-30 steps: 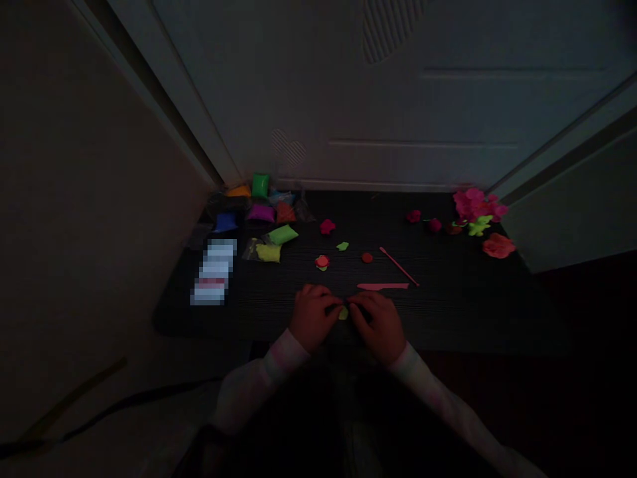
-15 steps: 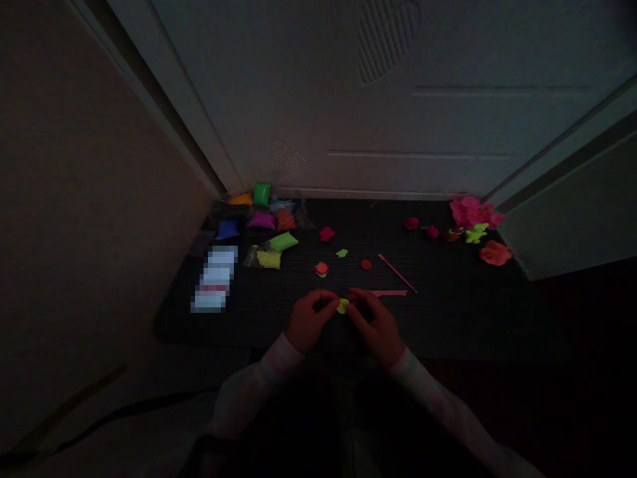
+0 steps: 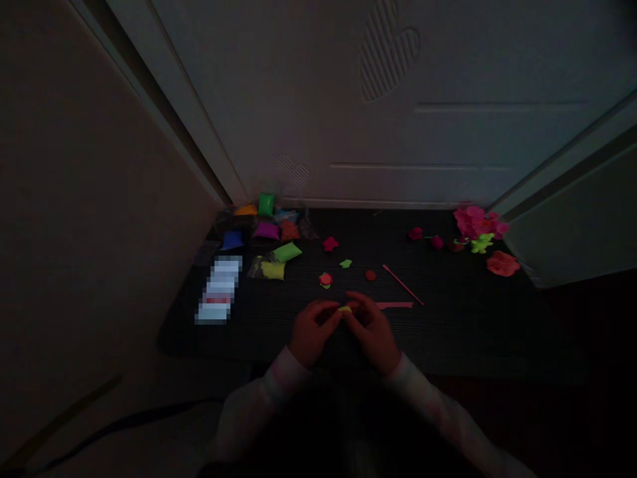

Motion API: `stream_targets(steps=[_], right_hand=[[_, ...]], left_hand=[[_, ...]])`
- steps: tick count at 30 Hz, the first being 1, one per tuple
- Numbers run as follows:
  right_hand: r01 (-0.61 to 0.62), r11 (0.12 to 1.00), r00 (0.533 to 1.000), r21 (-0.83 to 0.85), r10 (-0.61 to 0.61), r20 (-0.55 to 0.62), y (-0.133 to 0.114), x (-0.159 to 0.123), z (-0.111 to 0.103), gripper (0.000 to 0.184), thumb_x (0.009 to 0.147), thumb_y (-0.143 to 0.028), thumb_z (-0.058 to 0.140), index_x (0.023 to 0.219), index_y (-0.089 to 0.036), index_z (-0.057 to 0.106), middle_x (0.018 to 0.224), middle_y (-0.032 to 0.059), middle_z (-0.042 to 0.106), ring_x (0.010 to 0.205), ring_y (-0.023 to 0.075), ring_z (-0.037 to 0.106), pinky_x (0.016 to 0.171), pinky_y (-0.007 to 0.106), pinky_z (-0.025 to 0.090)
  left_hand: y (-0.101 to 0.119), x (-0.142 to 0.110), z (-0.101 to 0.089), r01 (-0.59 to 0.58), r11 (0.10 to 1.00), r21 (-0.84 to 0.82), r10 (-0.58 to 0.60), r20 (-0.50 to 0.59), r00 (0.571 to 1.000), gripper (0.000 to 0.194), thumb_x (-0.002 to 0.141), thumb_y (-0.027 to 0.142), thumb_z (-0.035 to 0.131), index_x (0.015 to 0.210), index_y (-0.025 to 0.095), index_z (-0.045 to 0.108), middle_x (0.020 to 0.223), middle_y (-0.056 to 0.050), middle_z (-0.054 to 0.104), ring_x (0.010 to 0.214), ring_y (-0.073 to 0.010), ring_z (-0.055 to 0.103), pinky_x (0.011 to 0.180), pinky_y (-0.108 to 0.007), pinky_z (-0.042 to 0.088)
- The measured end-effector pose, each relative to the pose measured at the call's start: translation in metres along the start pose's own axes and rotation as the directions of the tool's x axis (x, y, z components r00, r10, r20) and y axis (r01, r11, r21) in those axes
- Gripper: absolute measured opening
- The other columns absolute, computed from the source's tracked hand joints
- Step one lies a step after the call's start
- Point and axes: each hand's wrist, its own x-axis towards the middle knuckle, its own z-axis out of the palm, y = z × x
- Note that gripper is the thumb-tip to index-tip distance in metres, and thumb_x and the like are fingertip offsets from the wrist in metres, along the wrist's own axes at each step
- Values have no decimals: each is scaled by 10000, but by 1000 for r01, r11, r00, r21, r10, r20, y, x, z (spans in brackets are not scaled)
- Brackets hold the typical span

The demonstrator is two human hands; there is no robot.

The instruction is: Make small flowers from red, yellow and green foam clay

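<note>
Both my hands meet over the near middle of a dark table. My left hand and my right hand pinch a small yellow-green piece of clay between their fingertips. Just beyond them lie a red and green clay flower, a small green leaf piece and a red clay disc. A flat pink tool lies right of my right hand, with a thin pink stick behind it.
Several coloured clay packets are heaped at the back left, beside a blurred white card. Pink clay flowers, a green piece and an orange-red flower sit at the back right. A white door stands behind.
My hands stayed together on the yellow-green clay, lifting it slightly and working it with the fingertips. The view tilted a little, so everything sits lower in the frame.
</note>
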Motion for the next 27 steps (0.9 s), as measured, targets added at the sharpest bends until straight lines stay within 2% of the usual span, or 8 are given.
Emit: stream_targets(steps=[3, 9, 17, 27], right_hand=[[10, 1000, 1000, 8, -10, -1, 1, 0, 0, 306, 727, -289, 561, 1018, -218, 499, 771, -5, 566, 726, 124, 560, 714, 280, 447], [36, 999, 999, 2, -36, 25, 0, -1, 0, 318, 717, -266, 563, 1024, -220, 492, 770, -10, 552, 719, 117, 537, 714, 272, 435], [41, 997, 999, -68, -39, 29, -2, -1, 0, 318, 722, -258, 544, 1032, -211, 493, 782, -1, 556, 720, 123, 531, 705, 276, 424], [75, 990, 997, -123, -72, 30, -1, -2, 1, 302, 732, -252, 522, 1028, -195, 506, 757, -6, 535, 706, 119, 519, 700, 270, 424]], left_hand=[[2, 1, -1, -37, 999, 29, 36, 18, 999, 84, 656, 230, 608, 700, 173, 651, 761, -26, 620, 740, -143, 581, 712, -262, 452], [2, 2, -5, -50, 998, 50, 48, 31, 998, 95, 666, 238, 601, 698, 177, 666, 763, -25, 608, 749, -143, 581, 720, -259, 452], [1, 1, -4, -3, 998, 58, 0, 55, 998, 145, 674, 270, 591, 761, 179, 662, 775, -26, 667, 732, -152, 612, 701, -252, 473], [2, 0, -4, 38, 997, 67, -41, 38, 998, 128, 668, 267, 584, 723, 176, 655, 746, -22, 688, 708, -159, 624, 680, -255, 483]])
